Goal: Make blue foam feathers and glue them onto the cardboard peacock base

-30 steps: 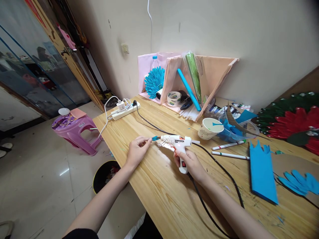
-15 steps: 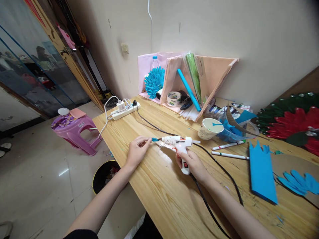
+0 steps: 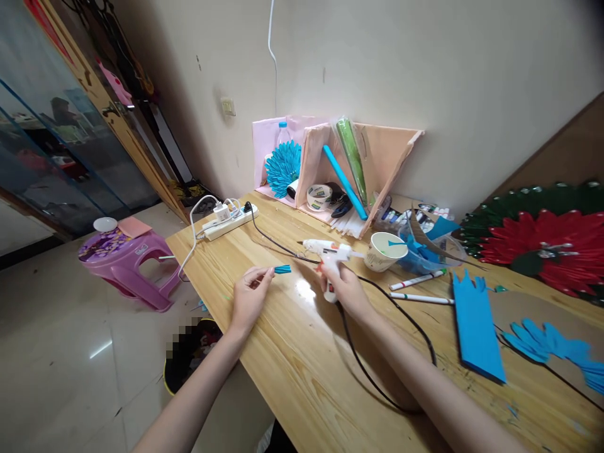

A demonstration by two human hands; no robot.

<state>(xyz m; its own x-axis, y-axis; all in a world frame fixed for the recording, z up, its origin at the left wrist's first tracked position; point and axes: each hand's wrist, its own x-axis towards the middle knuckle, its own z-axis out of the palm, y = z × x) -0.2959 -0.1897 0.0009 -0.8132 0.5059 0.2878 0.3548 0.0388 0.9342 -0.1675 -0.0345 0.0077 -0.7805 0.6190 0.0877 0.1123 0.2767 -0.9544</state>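
Between the fingertips of my left hand (image 3: pixel 251 292) is a small blue folded paper petal (image 3: pixel 282 269), held just above the table near its left edge. My right hand (image 3: pixel 346 289) is closed round the handle of a white hot glue gun (image 3: pixel 330 253). Its nozzle points left, above and apart from the petal. A clear glue stick pokes out of the gun's back end, and a black cord (image 3: pixel 352 352) hangs from the handle onto the table. The fingers on the far side of the handle are partly hidden.
A paper cup (image 3: pixel 384 253), a clear tub (image 3: pixel 427 251) of blue scraps and two markers (image 3: pixel 419 298) stand to the right. Beyond them lie blue paper (image 3: pixel 477 336) and cardboard with blue petals (image 3: pixel 542 340). A power strip (image 3: pixel 231 224) sits at the far left.
The glue gun has lifted away from the petal, so its nozzle and the petal are apart now. The whole view has shifted a little.
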